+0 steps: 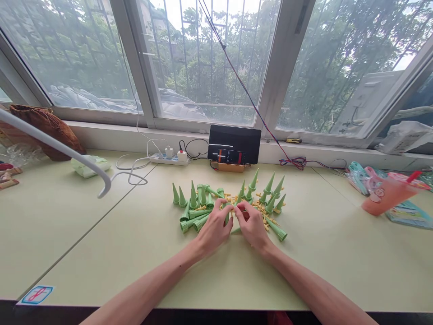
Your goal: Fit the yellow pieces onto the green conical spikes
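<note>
Several green plastic cones (197, 203) lie and stand in a heap on the pale green table (135, 253), mixed with small yellow pieces (261, 210). Some cones stand upright at the back (269, 185). My left hand (215, 228) and my right hand (252, 225) meet over the middle of the heap, fingers curled and pinched together on a green cone with a small yellow piece between them. The fingertips hide most of what they grip.
A black tablet on a stand with a phone (233, 146) sits at the window sill, beside a white power strip (169, 158) with cables. A pink drink cup (389, 194) lies at the right. A white curved tube (61, 149) crosses the left.
</note>
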The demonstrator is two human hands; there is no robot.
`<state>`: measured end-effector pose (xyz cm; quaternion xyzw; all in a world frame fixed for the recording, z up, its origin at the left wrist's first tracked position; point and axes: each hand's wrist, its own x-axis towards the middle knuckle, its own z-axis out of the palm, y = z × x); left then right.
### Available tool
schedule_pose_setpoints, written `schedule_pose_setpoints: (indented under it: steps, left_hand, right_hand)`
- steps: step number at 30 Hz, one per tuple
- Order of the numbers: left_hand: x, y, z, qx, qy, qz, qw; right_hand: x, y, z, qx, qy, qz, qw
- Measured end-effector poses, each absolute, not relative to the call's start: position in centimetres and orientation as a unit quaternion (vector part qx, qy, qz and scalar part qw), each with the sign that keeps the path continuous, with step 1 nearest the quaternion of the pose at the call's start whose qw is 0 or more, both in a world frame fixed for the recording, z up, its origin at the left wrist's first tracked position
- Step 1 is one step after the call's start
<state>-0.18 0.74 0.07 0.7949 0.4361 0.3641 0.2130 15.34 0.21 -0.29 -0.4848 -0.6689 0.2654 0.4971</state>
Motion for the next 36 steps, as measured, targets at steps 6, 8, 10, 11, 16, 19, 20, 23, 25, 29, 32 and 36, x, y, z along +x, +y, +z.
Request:
schedule_pose_setpoints:
  steps: [6, 8, 10, 11, 16, 19, 20, 23, 25, 29, 32, 36]
  left_hand:
    - [-0.14, 0.70, 0.15, 0.794, 0.430, 0.361, 0.232]
    - [-0.16, 0.69, 0.18, 0.793, 0.429, 0.359, 0.239]
    - [-0.17, 0.69, 0.23, 0.794, 0.428, 0.358, 0.242]
    - [-0.17, 0.68, 0.25, 0.794, 0.427, 0.358, 0.243]
    - [-0.14, 0.62, 0.28, 0.796, 0.431, 0.352, 0.238]
    - [-0.13, 0.61, 0.22, 0.797, 0.431, 0.351, 0.237]
    - [-0.13, 0.61, 0.19, 0.797, 0.431, 0.351, 0.236]
    - [-0.12, 0.64, 0.11, 0.798, 0.429, 0.353, 0.231]
    - [-0.12, 0.68, 0.06, 0.799, 0.426, 0.358, 0.229]
    - [-0.13, 0.75, 0.00, 0.797, 0.416, 0.375, 0.227]
    - [-0.12, 0.81, 0.01, 0.793, 0.416, 0.382, 0.229]
    - [-0.10, 0.87, 0.00, 0.792, 0.417, 0.381, 0.231]
  right_hand:
    - [15.38, 0.19, -0.26, -0.484, -0.664, 0.275, 0.499]
    - [15.39, 0.17, -0.19, -0.482, -0.663, 0.278, 0.501]
    - [15.39, 0.18, -0.15, -0.482, -0.660, 0.279, 0.504]
    - [15.38, 0.20, -0.14, -0.481, -0.659, 0.279, 0.505]
    - [15.36, 0.22, -0.23, -0.478, -0.657, 0.284, 0.509]
    - [15.39, 0.20, -0.27, -0.478, -0.658, 0.283, 0.509]
    - [15.40, 0.21, -0.27, -0.478, -0.658, 0.282, 0.509]
    - [15.43, 0.30, -0.26, -0.480, -0.658, 0.278, 0.509]
    - [15.42, 0.34, -0.26, -0.481, -0.658, 0.276, 0.509]
    - [15.37, 0.25, -0.27, -0.478, -0.661, 0.278, 0.507]
    - [15.31, 0.16, -0.25, -0.473, -0.664, 0.283, 0.505]
    - [15.26, 0.22, -0.27, -0.473, -0.665, 0.284, 0.504]
